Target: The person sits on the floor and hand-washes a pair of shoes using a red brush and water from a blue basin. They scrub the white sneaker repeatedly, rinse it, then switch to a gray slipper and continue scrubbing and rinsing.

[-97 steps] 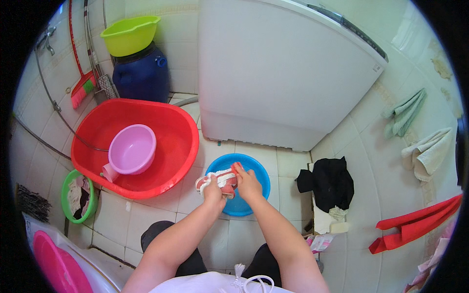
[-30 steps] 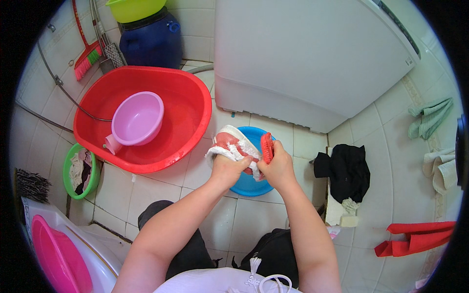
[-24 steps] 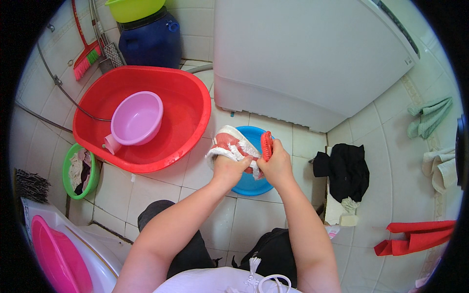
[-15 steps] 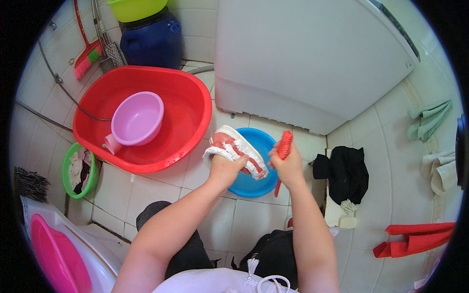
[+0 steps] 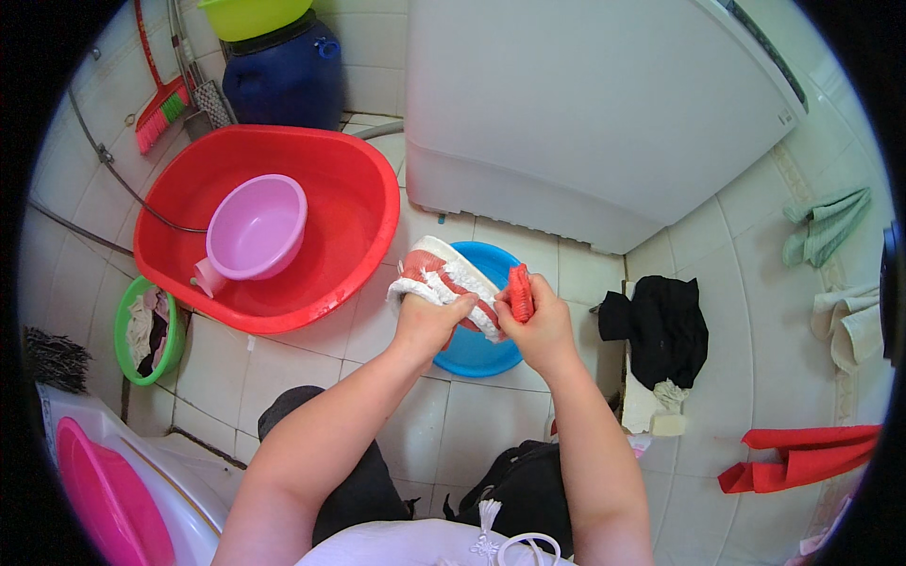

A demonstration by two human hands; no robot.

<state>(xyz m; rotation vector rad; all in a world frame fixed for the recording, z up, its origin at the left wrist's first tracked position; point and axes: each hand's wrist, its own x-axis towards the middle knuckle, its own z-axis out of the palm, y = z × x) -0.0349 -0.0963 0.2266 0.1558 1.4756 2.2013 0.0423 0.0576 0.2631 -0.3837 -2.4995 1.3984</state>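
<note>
My left hand (image 5: 427,323) is closed on a red and white shoe (image 5: 442,268), its fingers partly inside the opening and the thumb on the upper. White trim or foam covers part of the shoe; I cannot tell which. The shoe is held tilted above a blue basin (image 5: 478,355), its pale sole edge toward the far right. My right hand (image 5: 544,325) is wrapped round a red brush (image 5: 520,294). That hand is up against the near right end of the shoe, and its fingers hide part of the brush.
A large red tub (image 5: 363,226) holds a pink-purple basin (image 5: 257,226). Behind the blue basin stands a white appliance (image 5: 585,123). A green basin of cloths (image 5: 174,351) sits left, a blue barrel (image 5: 283,77) at the back. Black clothing (image 5: 668,330) lies on a ledge at right.
My right hand has moved left with the brush, from beside the shoe to against its near right end. The brush's red head is now lower. My left hand keeps hold of the shoe.
</note>
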